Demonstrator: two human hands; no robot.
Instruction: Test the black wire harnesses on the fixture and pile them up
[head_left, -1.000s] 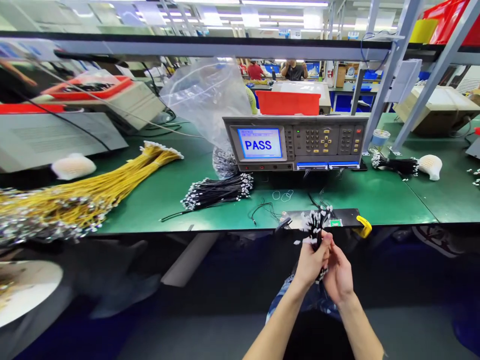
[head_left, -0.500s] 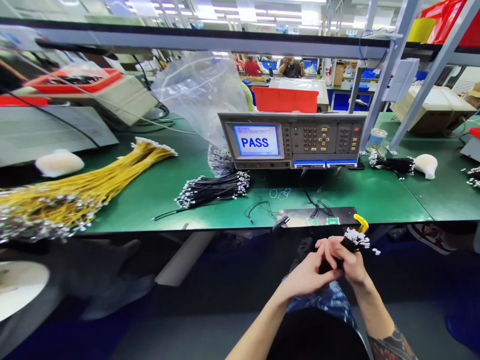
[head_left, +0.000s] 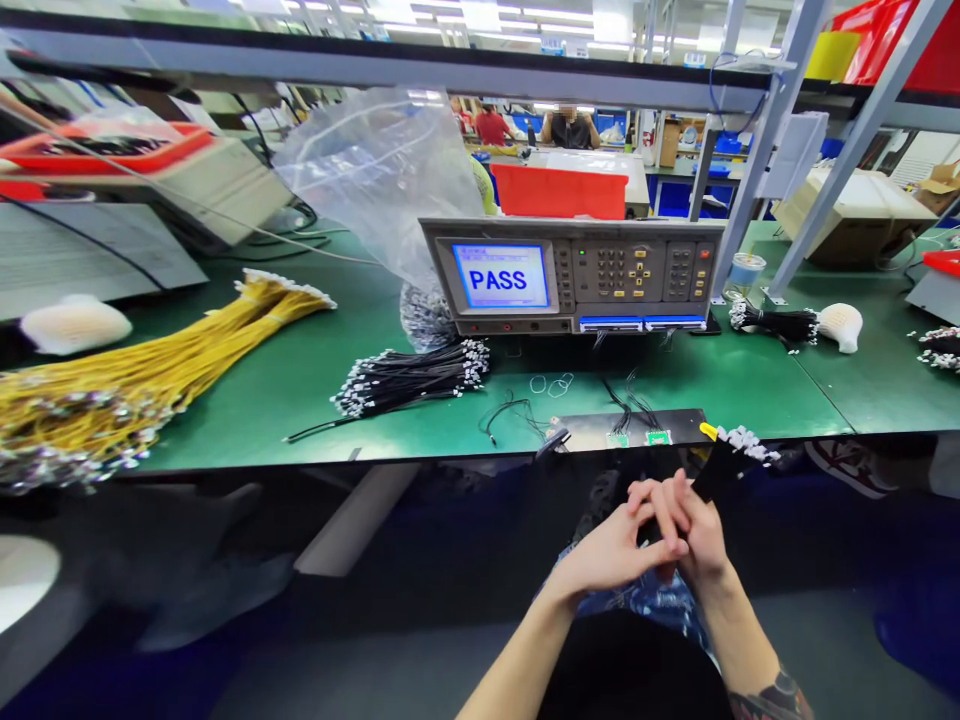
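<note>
A bundle of black cables (head_left: 718,474) with white connector ends sticks out beyond my right hand (head_left: 703,532), below the bench's front edge and over my lap. My right hand is closed round it. My left hand (head_left: 622,545) meets the right one, its fingers bent and overlapping the right fingers around the bundle's hidden lower part. Whether a band lies between the fingers is hidden. Just behind the connectors shows a yellow handle-like piece (head_left: 708,431) at the bench edge. A black fixture plate with small green circuit boards (head_left: 658,438) lies in front of the hands.
A tester (head_left: 559,275) reading PASS stands on the green bench (head_left: 420,435). To its left lie more black cables (head_left: 412,378) and a long yellow cable bundle (head_left: 187,370). Loose rings (head_left: 560,385) lie before it. Further right is another black bundle (head_left: 776,322). Metal posts rise at the right.
The cable bundle's white ends have risen and tilted further up and right from my hands. My hands stay together, fingers slightly shifted. The view has turned a little to the right.
</note>
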